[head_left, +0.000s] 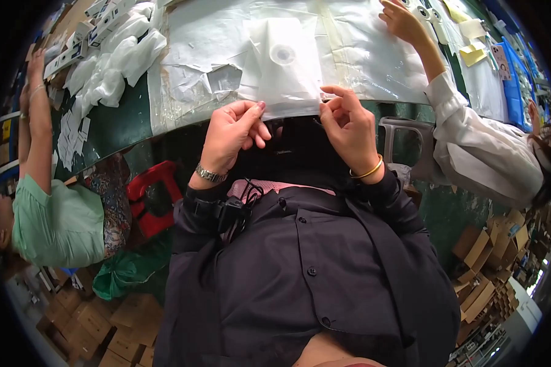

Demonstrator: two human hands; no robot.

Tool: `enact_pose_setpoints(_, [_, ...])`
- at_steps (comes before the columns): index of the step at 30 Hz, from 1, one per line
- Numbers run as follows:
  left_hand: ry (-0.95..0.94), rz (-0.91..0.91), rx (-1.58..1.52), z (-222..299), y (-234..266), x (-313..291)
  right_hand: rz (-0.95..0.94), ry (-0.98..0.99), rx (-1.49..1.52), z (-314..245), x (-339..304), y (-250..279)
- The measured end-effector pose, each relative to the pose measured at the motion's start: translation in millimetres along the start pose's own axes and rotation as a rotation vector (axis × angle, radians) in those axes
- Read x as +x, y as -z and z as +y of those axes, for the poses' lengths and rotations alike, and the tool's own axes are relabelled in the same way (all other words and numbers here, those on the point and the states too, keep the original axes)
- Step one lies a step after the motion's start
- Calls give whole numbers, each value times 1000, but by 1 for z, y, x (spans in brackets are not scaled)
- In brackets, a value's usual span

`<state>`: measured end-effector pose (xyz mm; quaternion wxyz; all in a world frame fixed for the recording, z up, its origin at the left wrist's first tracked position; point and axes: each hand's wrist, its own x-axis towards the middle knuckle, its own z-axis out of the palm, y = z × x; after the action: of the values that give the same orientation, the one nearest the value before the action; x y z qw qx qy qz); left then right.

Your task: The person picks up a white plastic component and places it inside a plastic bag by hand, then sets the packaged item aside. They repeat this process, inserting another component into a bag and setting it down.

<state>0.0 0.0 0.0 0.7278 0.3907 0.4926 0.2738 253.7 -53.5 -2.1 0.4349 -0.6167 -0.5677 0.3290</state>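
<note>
A frosted white plastic bag lies on the table's near edge in front of me. Inside it is a white device with a round, lens-like part; its exact kind is blurred by the plastic. My left hand pinches the bag's near left corner between thumb and forefinger, the other fingers curled. At the near right corner, my right hand grips the bag's edge in the same way. The bag's near edge is drawn straight between both hands.
Crumpled white bags and small boxes crowd the left. Co-workers in a green top and a white shirt are on either side. A red stool, a grey stool and cardboard boxes stand below.
</note>
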Motion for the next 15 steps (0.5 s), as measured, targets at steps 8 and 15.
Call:
enact_pose_setpoints(8, [54,-33,15,1,0,-7,105,544,-256,-31,7,-8])
enact_pose_setpoints(15, [-4,-82,-72,-4,-4,0,-154,587,-307,-29,18,-29])
